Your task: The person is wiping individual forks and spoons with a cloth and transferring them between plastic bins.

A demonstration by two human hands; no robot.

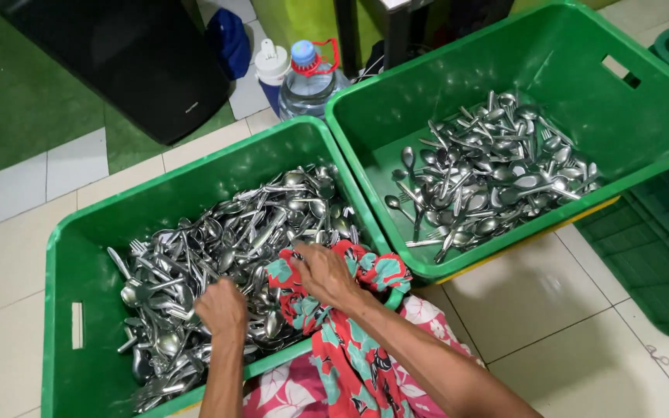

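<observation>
Both hands closed: left hand (222,307) on spoons (218,248), right hand (325,275) gripping cloth (350,348)

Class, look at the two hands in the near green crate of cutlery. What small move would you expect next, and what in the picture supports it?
Probably the left hand lifts a few pieces out of the cutlery and brings them to the floral cloth under the right hand. The left hand is buried in the pile in the near crate, fingers hidden, while the right presses on the cloth draped over the rim.

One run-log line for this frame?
left hand: in metal cutlery pile | right hand: gripping red floral cloth | near green plastic crate
</observation>
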